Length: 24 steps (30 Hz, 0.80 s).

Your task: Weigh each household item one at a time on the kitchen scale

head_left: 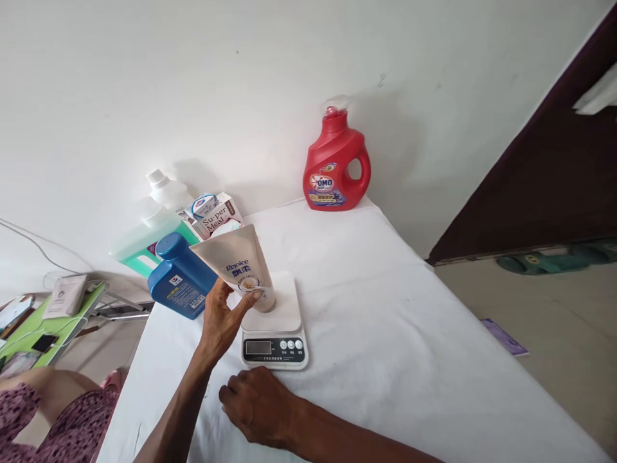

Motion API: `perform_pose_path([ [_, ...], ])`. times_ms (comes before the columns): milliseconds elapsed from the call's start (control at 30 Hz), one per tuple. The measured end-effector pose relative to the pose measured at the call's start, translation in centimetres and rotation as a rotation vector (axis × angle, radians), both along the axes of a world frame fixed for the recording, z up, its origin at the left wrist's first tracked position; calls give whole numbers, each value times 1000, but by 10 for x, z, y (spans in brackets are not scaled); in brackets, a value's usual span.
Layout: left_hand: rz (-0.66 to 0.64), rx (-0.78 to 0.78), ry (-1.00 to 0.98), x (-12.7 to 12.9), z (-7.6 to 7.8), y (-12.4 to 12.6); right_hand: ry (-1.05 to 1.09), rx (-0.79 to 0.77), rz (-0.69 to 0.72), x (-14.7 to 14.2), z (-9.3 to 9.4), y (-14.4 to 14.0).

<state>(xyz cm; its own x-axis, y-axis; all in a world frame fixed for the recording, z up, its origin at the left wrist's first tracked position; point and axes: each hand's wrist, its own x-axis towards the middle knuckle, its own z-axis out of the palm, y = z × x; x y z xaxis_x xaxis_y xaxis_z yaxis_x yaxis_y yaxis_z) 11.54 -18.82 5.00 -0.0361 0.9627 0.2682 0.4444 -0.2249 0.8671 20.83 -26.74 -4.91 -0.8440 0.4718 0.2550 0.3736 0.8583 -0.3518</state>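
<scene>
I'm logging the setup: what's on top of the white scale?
Over the plate of the white scale, the left hand holds the Rejoice tube, narrow end down; contact is unclear. Plate surface shows right of the tube; the part behind tube and hand is covered.

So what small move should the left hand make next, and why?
Probably straighten the Rejoice tube over the white scale before letting go: the left hand grips it tilted, cap end down at the weighing platform.

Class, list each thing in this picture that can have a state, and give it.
Tube: held, narrow end down
Left hand: gripping the tube
Right hand: fingers curled in
Scale: no readable digits on its display
Blue bottle: capped
Red jug: standing upright
</scene>
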Motion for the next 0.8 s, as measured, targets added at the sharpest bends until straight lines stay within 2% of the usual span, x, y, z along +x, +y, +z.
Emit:
perform_pose_path([
  [100, -27, -56, -76, 6, 1, 12, 5, 19, -4, -2, -1, 0],
  [200, 33, 2, -181, 10, 3, 29, 11, 46, -18, -4, -3, 1],
  [300, 133, 126, -213, 13, 10, 58, 32, 65, -29, -4, -4, 1],
  [400, 252, 212, -124, 13, 11, 96, 51, 70, -32, -4, -4, 1],
  [500, 384, 185, -16, 8, 0, 130, 43, 78, -42, -7, -8, 0],
  [600, 487, 157, 49, 4, -16, 151, 31, 95, -44, -12, -17, 0],
  [800, 544, 186, 77, 5, -27, 164, 63, 117, -53, -18, -28, 0],
])
